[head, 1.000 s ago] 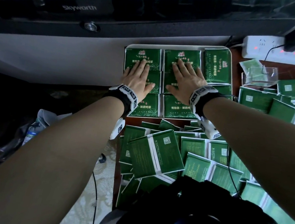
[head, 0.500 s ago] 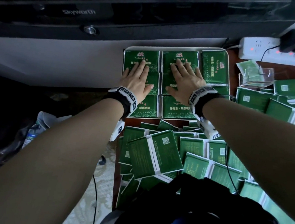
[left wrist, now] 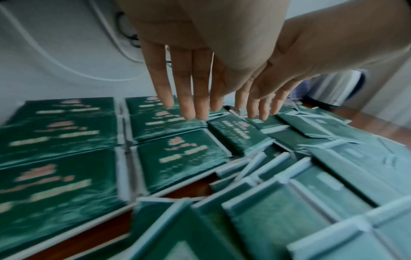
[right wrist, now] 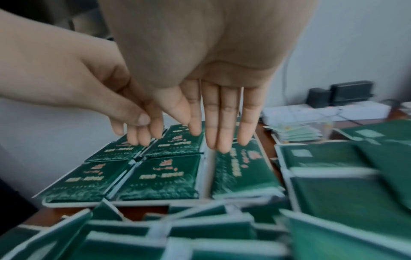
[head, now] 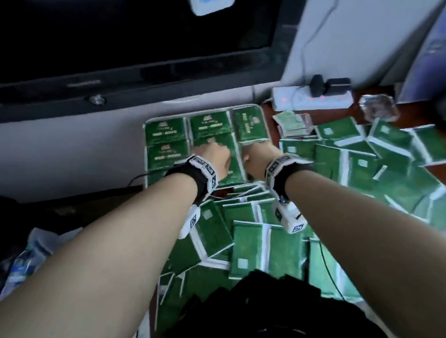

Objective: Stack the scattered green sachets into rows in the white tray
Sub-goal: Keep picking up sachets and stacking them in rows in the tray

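The white tray (head: 211, 112) lies under the TV, filled with rows of dark green sachets (head: 165, 137). My left hand (head: 213, 158) and right hand (head: 256, 160) hover side by side just above the tray's middle and right rows. In the left wrist view the left fingers (left wrist: 189, 98) point straight down, holding nothing, over the tray sachets (left wrist: 66, 140). The right fingers (right wrist: 222, 123) hang the same way over the right column (right wrist: 240, 172). Loose sachets (head: 249, 244) lie piled in front of the tray, and more loose sachets (head: 383, 165) lie to its right.
A black TV (head: 120, 32) stands behind the tray. A white power strip (head: 311, 101) with plugs, a clear box (head: 294, 121) and a glass dish (head: 377, 108) sit at the back right on the wooden table. A black object (head: 281, 328) fills the bottom. A bagged bottle (head: 22, 265) lies at the left.
Both hands have lifted off the tray's sachets, where they lay flat, and drawn back closer together. The head view has swung up and to the right and is blurred.
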`<state>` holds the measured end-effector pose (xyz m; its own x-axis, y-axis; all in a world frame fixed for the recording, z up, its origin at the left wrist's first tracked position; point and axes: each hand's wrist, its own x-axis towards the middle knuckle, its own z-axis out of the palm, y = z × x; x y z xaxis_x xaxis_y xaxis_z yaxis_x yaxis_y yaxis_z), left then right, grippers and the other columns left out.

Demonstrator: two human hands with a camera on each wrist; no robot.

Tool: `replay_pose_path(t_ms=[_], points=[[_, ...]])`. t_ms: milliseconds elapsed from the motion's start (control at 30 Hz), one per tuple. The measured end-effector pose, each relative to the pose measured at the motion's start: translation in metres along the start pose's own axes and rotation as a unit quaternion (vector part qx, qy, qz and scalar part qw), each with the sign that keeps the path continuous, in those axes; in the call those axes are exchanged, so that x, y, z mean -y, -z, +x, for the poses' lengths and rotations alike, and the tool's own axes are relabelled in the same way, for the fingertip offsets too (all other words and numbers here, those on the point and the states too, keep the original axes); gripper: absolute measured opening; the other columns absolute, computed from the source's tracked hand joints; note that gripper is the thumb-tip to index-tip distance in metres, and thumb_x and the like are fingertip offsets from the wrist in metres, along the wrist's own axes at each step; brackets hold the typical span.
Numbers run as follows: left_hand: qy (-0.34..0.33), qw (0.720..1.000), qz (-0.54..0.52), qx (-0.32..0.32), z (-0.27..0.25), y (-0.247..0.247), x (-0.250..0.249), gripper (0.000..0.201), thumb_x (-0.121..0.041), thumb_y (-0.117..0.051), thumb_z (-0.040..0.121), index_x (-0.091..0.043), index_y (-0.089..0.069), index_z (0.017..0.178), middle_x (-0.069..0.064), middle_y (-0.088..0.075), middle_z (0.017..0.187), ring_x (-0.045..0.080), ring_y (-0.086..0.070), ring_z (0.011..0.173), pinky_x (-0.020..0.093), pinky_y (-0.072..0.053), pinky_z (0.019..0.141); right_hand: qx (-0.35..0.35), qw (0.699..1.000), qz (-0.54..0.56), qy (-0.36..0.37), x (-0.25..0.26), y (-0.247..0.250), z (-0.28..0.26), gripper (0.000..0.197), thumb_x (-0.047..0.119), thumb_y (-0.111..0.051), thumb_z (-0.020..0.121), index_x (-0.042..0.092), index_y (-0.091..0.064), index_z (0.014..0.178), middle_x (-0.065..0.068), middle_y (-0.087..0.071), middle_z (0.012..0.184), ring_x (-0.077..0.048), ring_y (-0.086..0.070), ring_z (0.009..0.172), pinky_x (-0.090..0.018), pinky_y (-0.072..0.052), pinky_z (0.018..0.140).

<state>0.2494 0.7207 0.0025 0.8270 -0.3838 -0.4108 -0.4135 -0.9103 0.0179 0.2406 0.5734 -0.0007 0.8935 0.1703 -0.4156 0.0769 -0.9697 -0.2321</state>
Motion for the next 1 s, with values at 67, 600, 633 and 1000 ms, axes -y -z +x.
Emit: replay_pose_path(t_ms=[67,600,633,1000], points=[[-0.034,0.999,0.013,0.006,0.002,0.001,-0.039,0.022,-0.022,-0.05,0.094,-0.018,-0.068,0.105,0.014,-0.069,0.105,0.034,-0.066,0.092,0.035,-0.049,0.071,-0.003,1.0,0.012,-0.028,-0.028,-0.007,-0.028,0.029,0.013,-0.049,0.093,0.009,-0.069,0.113,-0.017,-0.068,0.11,-0.033,-0.064,0.107,-0.035,-0.052,0.085],[-0.215,0.973,0.052,0.068,0.013,0.01,-0.35,0.027,-0.021,-0.051,0.095,-0.027,-0.071,0.112,0.009,-0.068,0.115,0.031,-0.065,0.1,0.034,-0.054,0.083,0.04,0.938,0.071,-0.338,-0.327,-0.05,-0.261,0.024,0.038,-0.058,0.083,0.015,-0.065,0.086,-0.008,-0.069,0.091,-0.03,-0.064,0.078,-0.035,-0.057,0.075],[-0.215,0.972,0.056,0.072,0.016,0.01,-0.364,0.027,-0.021,-0.051,0.095,-0.026,-0.071,0.112,0.009,-0.068,0.115,0.031,-0.065,0.101,0.034,-0.054,0.083,0.036,0.937,0.092,-0.336,-0.341,-0.05,-0.265,0.027,0.039,-0.055,0.08,0.015,-0.066,0.086,-0.007,-0.068,0.089,-0.031,-0.064,0.078,-0.035,-0.057,0.074],[-0.164,0.98,0.043,0.101,0.035,-0.012,-0.458,0.024,-0.023,-0.052,0.097,-0.026,-0.072,0.11,0.007,-0.069,0.112,0.029,-0.065,0.098,0.032,-0.053,0.081,0.108,0.925,0.074,-0.358,-0.478,-0.074,-0.314,0.009,0.012,-0.063,0.081,0.012,-0.065,0.091,-0.007,-0.058,0.078,-0.03,-0.058,0.071,-0.036,-0.057,0.067]])
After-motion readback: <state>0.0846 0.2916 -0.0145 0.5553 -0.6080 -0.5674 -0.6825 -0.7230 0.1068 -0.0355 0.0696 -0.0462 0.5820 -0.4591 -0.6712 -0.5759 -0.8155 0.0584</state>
